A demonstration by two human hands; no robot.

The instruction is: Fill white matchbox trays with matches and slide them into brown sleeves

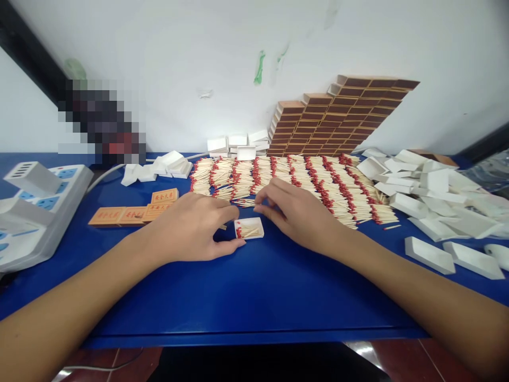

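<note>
A small white matchbox tray lies on the blue table in front of me, with a few red-tipped matches inside. My left hand curls about the tray's left end, thumb at the near corner and index finger at the far one. Pale stick ends show beneath its fingers. Just beyond the tray, my right hand has thumb and index finger drawn together at the edge of the loose matches; what is between the tips is too small to make out. Rows of red-headed matches spread behind both hands.
Brown-sided matchboxes stand stacked against the wall. Empty white trays pile up at right, with others at back left. Orange matchbox covers lie left of my left hand. A white power strip occupies the left edge.
</note>
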